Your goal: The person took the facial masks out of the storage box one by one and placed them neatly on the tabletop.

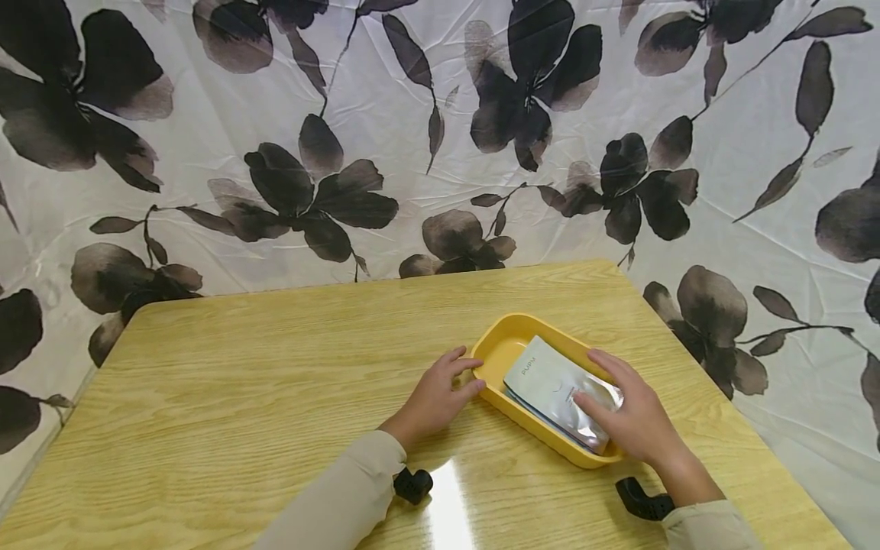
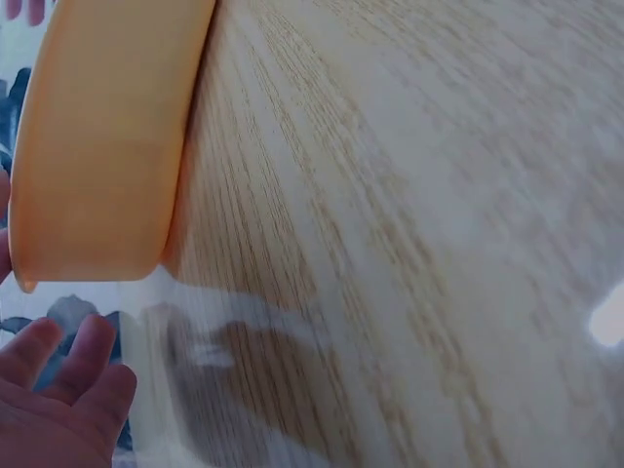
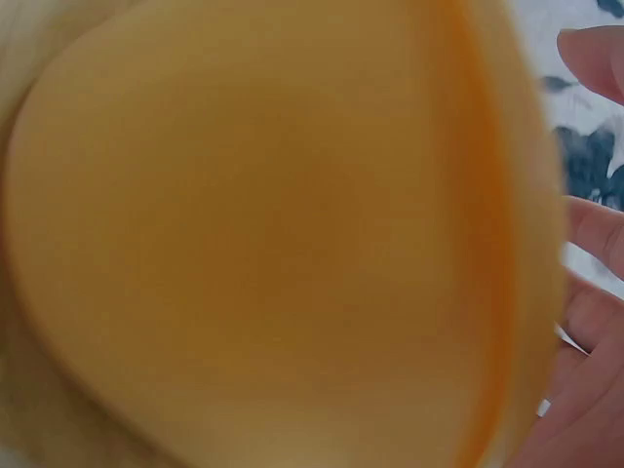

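Glossy wood-grain table [image 1: 275, 382], 1 yellow tray [image 1: 505, 353] on it

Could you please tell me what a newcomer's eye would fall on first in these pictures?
Probably the bright yellow tray right of centre on the wooden table, with a pale, partly silvery packet lying in it. The left hand at the tray's left end and the right hand at its right end frame it. Behind the table, the white cloth with large dark flowers also stands out.
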Available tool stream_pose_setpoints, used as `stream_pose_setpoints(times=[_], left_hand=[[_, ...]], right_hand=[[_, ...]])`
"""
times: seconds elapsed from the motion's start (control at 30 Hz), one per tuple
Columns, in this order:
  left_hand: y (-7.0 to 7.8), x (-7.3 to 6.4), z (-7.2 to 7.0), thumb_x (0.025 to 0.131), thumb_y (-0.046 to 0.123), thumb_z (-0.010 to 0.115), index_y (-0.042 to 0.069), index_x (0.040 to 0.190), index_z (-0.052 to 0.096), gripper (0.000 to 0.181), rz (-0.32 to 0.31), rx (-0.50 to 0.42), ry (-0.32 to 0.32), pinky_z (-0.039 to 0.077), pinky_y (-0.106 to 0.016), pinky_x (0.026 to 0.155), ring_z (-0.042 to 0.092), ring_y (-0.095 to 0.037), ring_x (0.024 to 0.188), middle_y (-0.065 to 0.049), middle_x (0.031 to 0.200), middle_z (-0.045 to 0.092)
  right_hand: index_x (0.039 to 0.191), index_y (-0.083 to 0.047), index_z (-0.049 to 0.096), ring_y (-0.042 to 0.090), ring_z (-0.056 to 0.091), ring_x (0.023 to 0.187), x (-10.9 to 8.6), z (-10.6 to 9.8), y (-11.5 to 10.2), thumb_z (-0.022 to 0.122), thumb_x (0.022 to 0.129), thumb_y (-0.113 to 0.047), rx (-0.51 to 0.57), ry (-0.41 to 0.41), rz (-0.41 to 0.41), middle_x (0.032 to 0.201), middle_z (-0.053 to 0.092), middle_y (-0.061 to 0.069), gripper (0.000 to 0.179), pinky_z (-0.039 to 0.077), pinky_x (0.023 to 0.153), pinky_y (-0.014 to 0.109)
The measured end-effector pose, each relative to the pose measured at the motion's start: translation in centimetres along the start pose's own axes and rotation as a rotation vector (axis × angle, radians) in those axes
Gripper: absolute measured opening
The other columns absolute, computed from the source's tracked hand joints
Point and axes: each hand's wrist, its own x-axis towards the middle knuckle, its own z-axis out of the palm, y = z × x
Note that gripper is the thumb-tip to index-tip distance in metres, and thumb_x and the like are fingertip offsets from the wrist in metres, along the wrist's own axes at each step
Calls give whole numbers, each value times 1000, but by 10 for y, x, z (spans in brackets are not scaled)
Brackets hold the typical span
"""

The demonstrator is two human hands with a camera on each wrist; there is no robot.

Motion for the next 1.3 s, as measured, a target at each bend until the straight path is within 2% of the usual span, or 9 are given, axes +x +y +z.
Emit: stream_pose_setpoints(times=[0.23,0.47,0.57,0.77,0.87,0.97,1.17,1.3], left_hand=[[-1,1,4,101,27,63,4,137,60,42,10,-8,18,43,-52,104,55,-36,124,-18,150,44],[0,1,5,100,26,64,6,136,60,42,1,-11,20,46,-49,101,57,-34,121,-13,142,54],[-1,2,6,100,25,64,7,137,60,41,-15,-14,21,47,-48,100,58,-33,121,-11,140,56],[-1,2,6,100,24,64,7,137,59,41,-38,-31,19,48,-46,99,57,-32,122,-12,140,56],[-1,2,8,100,25,64,9,137,59,40,-45,-33,23,49,-46,98,58,-31,120,-11,139,57],[-2,2,10,100,24,64,9,136,59,39,-45,-35,31,50,-45,96,59,-30,117,-11,138,57],[-2,3,11,101,24,63,9,137,58,39,-59,-50,41,49,-45,97,58,-29,118,-9,138,57],[-2,4,9,101,25,63,9,137,58,40,-60,-49,36,49,-46,98,58,-29,119,-10,138,57]], right_hand=[[141,4,51,50,32,136,-11,0,14,73,91,-24,-30,57,13,150,40,25,61,26,102,72],[132,6,57,53,29,136,-18,8,25,77,85,-14,-29,170,-31,148,39,28,54,24,103,73],[131,6,57,53,24,138,-21,11,26,76,86,-12,-5,192,5,151,33,29,52,22,104,74],[137,5,51,55,19,141,-29,13,28,69,95,-22,65,165,196,159,14,29,53,23,104,74],[140,7,46,56,19,141,-33,12,31,68,95,-23,98,152,252,159,11,30,58,28,103,73],[143,9,42,56,20,140,-35,12,34,68,96,-22,119,146,271,157,15,33,62,31,102,71],[145,9,37,54,23,140,-34,15,35,66,96,-23,111,125,294,149,29,36,65,24,108,68],[147,9,33,54,23,140,-34,16,35,64,98,-21,152,103,311,148,30,36,66,21,110,67]])
